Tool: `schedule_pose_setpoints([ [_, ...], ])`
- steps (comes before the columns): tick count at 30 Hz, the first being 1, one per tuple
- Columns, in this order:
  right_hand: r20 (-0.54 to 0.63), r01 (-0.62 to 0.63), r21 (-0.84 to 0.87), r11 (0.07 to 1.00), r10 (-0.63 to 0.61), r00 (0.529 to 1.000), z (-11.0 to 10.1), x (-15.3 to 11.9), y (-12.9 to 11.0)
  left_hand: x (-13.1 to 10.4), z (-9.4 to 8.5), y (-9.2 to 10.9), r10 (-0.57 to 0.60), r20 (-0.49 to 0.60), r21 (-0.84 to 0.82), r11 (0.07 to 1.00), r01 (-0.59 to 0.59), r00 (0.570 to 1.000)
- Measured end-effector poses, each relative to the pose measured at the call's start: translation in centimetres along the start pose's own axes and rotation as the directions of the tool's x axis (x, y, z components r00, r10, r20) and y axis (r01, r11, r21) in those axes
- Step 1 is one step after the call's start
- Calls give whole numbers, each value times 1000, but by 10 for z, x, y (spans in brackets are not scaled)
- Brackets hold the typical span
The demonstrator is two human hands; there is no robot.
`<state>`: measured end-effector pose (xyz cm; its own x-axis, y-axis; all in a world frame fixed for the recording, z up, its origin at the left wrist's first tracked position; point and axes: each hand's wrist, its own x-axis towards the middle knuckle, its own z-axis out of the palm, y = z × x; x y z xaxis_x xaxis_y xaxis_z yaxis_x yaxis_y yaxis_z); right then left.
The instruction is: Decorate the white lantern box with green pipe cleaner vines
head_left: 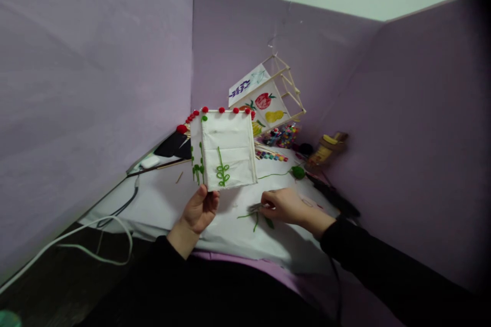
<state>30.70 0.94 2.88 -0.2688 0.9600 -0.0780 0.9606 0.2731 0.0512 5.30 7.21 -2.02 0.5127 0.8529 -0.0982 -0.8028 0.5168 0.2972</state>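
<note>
My left hand (199, 209) grips the lower edge of a white box-shaped paper lantern (230, 135) and holds it raised off the table. Red pom-poms line its top edge, and a looped green yarn plant (223, 171) decorates the front face; more green shapes show on its left side. Low over the table, my right hand (282, 205) is closed around a small grey metal-looking tool (253, 208), whose exact kind is unclear. Just below that tool are short pieces of green yarn (255, 223).
Behind stands a stick-framed lantern (264, 97) painted with fruit. A green yarn ball (297, 172), paint pots (272, 156), bags of colourful beads (289, 135) and a yellow bottle (323, 149) sit toward the back right. Purple panels (245, 36) enclose the table; a white cable (95, 219) hangs at left.
</note>
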Motion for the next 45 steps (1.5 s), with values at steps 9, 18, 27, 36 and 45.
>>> schedule_pose_setpoints([
  [9, 44, 59, 23, 998, -60, 997, -1, -3, -1, 0, 0, 0, -8, -4, 2, 1000, 8, 1000],
  [18, 50, 49, 4, 999, -49, 998, -3, -1, -3, -1, 0, 0, 0, 11, 9, 1000, 0, 1000],
  [27, 62, 47, 27, 999, -49, 997, -3, -1, -8, -1, 0, 0, 4, 2, 4, 1000, -4, 1000],
  [36, 10, -161, 63, 985, 160, 987, -11, 3, 14, -1, 1, -1, 12, 3, -1, 1000, -12, 1000],
  [45, 6, -174, 92, 980, 175, 985, 1, 41, 16, -1, 0, -2, 20, 10, -9, 1000, -20, 1000],
])
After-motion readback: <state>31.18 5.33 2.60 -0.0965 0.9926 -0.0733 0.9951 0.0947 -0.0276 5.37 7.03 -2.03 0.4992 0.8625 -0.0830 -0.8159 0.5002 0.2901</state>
